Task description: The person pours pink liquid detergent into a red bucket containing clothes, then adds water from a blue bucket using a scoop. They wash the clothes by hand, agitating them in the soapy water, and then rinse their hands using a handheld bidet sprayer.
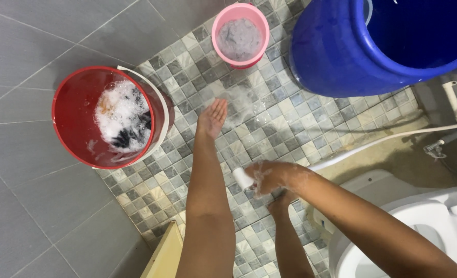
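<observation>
My left hand (212, 118) is stretched out over the tiled floor, palm open and fingers together, holding nothing. A faint mist of water (241, 100) hangs just beyond it. My right hand (270, 176), covered in soap foam, grips a white spray nozzle (242, 178) whose white hose (383, 140) runs off to the right. The nozzle points toward my left arm. Below the right hand is another bare limb (287, 234); I cannot tell what it is.
A red bucket (71, 110) with suds and dark cloth stands at left. A small pink bucket (239, 56) of grey water stands at the top. A big blue barrel (336, 46) is at top right, a white toilet (424, 216) at bottom right, and a yellowish board (164, 255) at the bottom.
</observation>
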